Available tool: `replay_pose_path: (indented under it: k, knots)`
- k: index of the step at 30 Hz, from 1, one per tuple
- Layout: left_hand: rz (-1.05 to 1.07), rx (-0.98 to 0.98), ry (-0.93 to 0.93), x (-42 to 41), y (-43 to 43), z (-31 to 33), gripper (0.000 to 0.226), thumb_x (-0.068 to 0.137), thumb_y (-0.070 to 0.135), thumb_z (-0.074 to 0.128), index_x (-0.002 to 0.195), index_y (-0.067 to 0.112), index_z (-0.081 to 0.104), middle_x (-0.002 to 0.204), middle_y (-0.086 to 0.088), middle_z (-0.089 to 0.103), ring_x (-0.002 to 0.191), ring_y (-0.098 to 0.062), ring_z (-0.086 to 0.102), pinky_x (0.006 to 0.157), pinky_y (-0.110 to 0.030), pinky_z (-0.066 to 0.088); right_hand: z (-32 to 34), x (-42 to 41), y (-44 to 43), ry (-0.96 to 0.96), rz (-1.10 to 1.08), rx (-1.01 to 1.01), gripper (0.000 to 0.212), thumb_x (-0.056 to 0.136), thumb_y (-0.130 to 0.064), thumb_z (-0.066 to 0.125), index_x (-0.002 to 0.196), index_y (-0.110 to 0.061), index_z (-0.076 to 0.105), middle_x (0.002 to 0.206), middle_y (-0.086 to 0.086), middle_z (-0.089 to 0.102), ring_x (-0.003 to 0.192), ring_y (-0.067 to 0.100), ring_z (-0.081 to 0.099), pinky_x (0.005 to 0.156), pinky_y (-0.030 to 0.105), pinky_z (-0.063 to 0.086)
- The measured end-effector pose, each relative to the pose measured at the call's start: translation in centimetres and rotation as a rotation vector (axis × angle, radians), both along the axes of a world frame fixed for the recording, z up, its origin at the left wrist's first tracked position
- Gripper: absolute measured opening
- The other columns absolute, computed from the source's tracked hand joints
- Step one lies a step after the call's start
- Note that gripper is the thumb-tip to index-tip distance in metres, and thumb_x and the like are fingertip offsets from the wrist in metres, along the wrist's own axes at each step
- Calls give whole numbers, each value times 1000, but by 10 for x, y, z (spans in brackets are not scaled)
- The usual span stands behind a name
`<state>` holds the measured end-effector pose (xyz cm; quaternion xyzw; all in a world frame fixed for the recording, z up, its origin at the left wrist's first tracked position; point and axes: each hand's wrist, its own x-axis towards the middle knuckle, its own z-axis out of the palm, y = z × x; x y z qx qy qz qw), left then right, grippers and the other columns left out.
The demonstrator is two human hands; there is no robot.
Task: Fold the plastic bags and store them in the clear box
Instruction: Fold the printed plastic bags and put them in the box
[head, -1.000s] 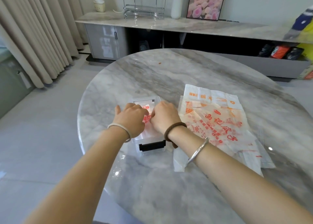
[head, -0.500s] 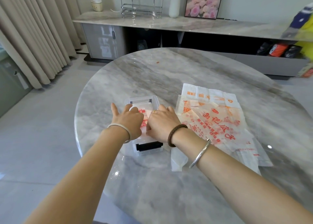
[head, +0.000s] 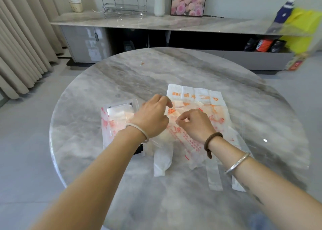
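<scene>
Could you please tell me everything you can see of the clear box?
The clear box is a small rectangular container of see-through plastic with rounded corners and no lid on it. It stands flat on the marble table, left of the loose bags. Folded bags with red print fill it. A black part shows at its near end. The left hand and forearm cross over its near right part; contact cannot be told.

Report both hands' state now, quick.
Left hand: fingers curled over the plastic bags, grip cannot be told.
Right hand: pinches one of them.
</scene>
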<state>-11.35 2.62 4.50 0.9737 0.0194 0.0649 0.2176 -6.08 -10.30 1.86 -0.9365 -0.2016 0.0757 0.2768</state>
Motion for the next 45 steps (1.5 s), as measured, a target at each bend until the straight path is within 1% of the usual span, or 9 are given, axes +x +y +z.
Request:
replay_pose_path:
  k: [5, 11, 16, 24, 27, 31, 35, 38, 45]
  knots:
    - [-95, 50, 37, 8, -30, -9, 38, 89, 7, 44, 126, 13, 46, 130, -6, 46, 117, -26, 48, 92, -28, 34, -4, 6, -22, 115, -41, 64, 19, 90, -22, 55, 92, -13, 71, 78, -5, 60, 69, 8, 50, 53, 11, 31]
    - [-60, 96, 42, 8, -35, -11, 38, 91, 8, 41, 129, 13, 44, 133, -5, 45, 119, -24, 47, 94, -28, 35, -15, 7, -29, 164, -51, 115, 19, 90, -21, 55, 91, -10, 71, 77, -7, 58, 75, 11, 50, 58, 16, 36]
    - [305, -4, -184, 0, 15, 8, 35, 88, 4, 44, 122, 6, 52, 127, -14, 49, 119, -29, 45, 99, -32, 32, -6, -5, -4, 124, 85, 182, 19, 89, -19, 57, 89, -8, 72, 85, -4, 65, 75, 4, 52, 58, 2, 34]
    - [871, -269, -50, -36, 85, 13, 20, 88, 3, 35, 106, 3, 43, 127, -26, 47, 115, -39, 45, 87, -37, 34, 15, -37, 80, 108, 266, 215, 22, 91, -22, 52, 100, -10, 70, 107, 6, 70, 102, 22, 62, 92, 33, 46]
    - [906, -565, 86, -36, 101, 8, 32, 83, 11, 35, 108, -6, 46, 108, -24, 60, 86, -39, 62, 81, -39, 50, 12, -42, 97, 126, 266, 164, 26, 91, -29, 51, 98, -12, 68, 106, 7, 70, 106, 28, 59, 97, 43, 42]
    - [763, -748, 160, -34, 99, 5, 17, 96, 3, 30, 86, -2, 43, 87, -14, 56, 31, -14, 58, 38, -21, 48, 13, -47, 107, 103, 207, 119, 42, 86, -49, 52, 104, -13, 63, 104, 6, 70, 106, 25, 59, 98, 43, 40]
    - [588, -645, 191, -28, 94, 2, 16, 94, -2, 35, 87, 0, 49, 98, -18, 62, 66, -27, 66, 63, -34, 57, 10, -48, 112, -66, 199, -35, 34, 88, -40, 54, 108, -14, 56, 103, 4, 69, 104, 25, 59, 95, 38, 40]
    - [442, -285, 253, -27, 87, -3, 24, 87, -1, 46, 106, 6, 60, 113, -16, 65, 101, -33, 63, 92, -41, 51, 4, -45, 110, -224, 266, -201, 24, 90, -23, 50, 111, -15, 54, 111, 4, 64, 111, 26, 51, 90, 35, 33]
    - [180, 135, 391, -24, 72, -18, 26, 92, 12, 43, 113, 5, 56, 121, -13, 58, 116, -29, 50, 91, -32, 40, 3, -42, 107, -365, 392, -392, 26, 91, -23, 41, 101, -20, 65, 117, 0, 57, 115, 25, 37, 88, 36, 27]
